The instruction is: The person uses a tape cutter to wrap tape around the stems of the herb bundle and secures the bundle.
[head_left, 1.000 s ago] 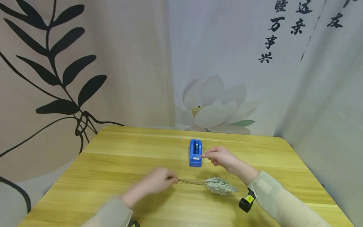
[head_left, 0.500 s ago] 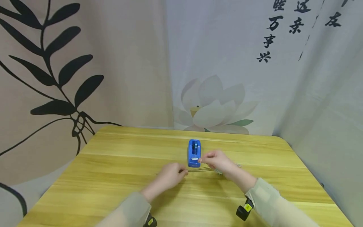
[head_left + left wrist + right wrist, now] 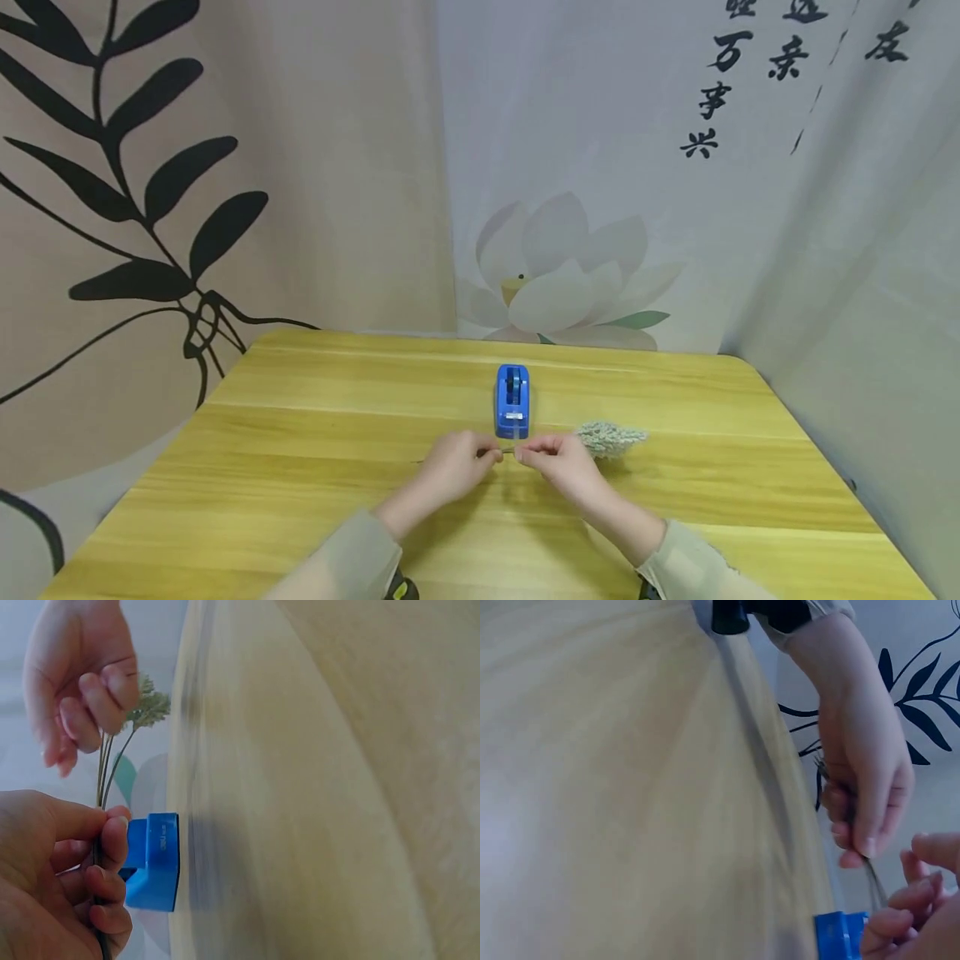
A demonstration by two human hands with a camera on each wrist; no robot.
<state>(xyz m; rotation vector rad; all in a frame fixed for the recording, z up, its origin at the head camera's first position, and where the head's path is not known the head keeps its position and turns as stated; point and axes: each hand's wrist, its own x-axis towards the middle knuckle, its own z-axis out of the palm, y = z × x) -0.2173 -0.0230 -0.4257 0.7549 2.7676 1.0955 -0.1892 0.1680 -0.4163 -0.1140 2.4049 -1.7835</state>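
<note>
My left hand (image 3: pixel 456 464) grips the thin stems (image 3: pixel 109 769) of a dried flower bunch, whose pale, fluffy head (image 3: pixel 611 439) points to the right. A blue tape dispenser (image 3: pixel 512 400) stands just beyond both hands. From its front a narrow clear strip of tape (image 3: pixel 516 432) runs to the fingertips of my right hand (image 3: pixel 562 465), which pinch it right at the stems. The two hands are close together, a short length of stem showing between them. In the right wrist view, stem ends (image 3: pixel 821 766) stick out behind the left hand. The right hand hides part of the stems in the head view.
The wooden table (image 3: pixel 315 400) carries the dispenser, with its far edge beyond it. Behind hangs a curtain (image 3: pixel 360 167) printed with dark leaves, a lotus and characters. A black wrist camera (image 3: pixel 401 586) shows at the left cuff.
The left hand has moved the bunch away from me and rightward, close to the dispenser. The right hand has come down from the dispenser's side to the stems, drawing tape along.
</note>
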